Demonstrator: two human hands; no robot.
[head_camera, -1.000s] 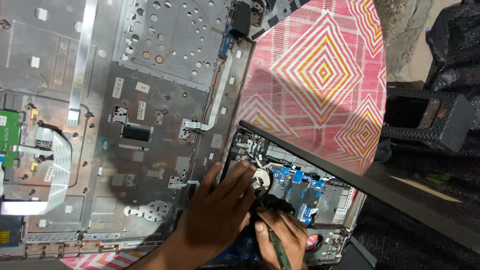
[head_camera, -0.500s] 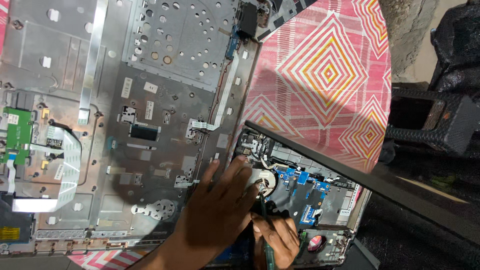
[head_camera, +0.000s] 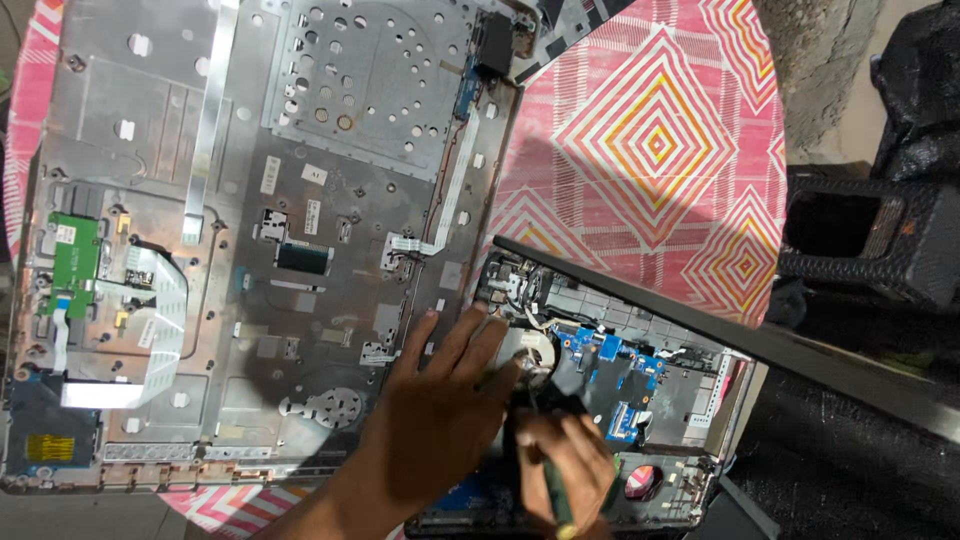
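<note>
Left hand (head_camera: 440, 420) has slid leftward, flat on the laptop base (head_camera: 600, 400); right hand (head_camera: 565, 465) stays clamped on the screwdriver (head_camera: 555, 495), tip seated near the worktop's (head_camera: 650, 150) front edge.

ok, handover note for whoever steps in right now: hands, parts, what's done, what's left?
Left hand: flat, fingers spread, pressing on the laptop base beside the fan area.
Right hand: gripping a green-handled screwdriver, tip down into the base near the fan; the tip itself is hidden.
Parts: the grey palmrest cover lies inner side up on the patterned pink tablecloth, left of the base.
Done: cover is off, blue board exposed.
Left: board and fan are not yet out of the base.
</note>
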